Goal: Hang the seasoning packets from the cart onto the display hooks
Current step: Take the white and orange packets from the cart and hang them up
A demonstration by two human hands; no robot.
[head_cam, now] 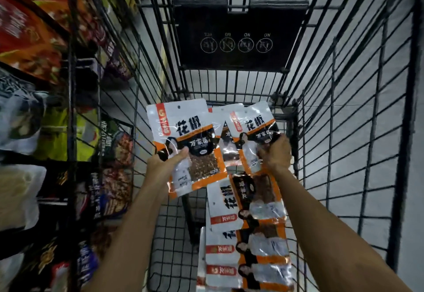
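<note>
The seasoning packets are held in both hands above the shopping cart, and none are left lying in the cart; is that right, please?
Not quite: the head view shows several seasoning packets lying in the shopping cart. The rest holds: the left hand and the right hand each grip packets above it.

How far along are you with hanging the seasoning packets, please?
Done: no packet visibly hung; the shelving at left is blurred. In hand: the left hand holds one packet, the right hand grips a small bunch, both above the cart. Left: a row of packets lying in the cart.
</note>
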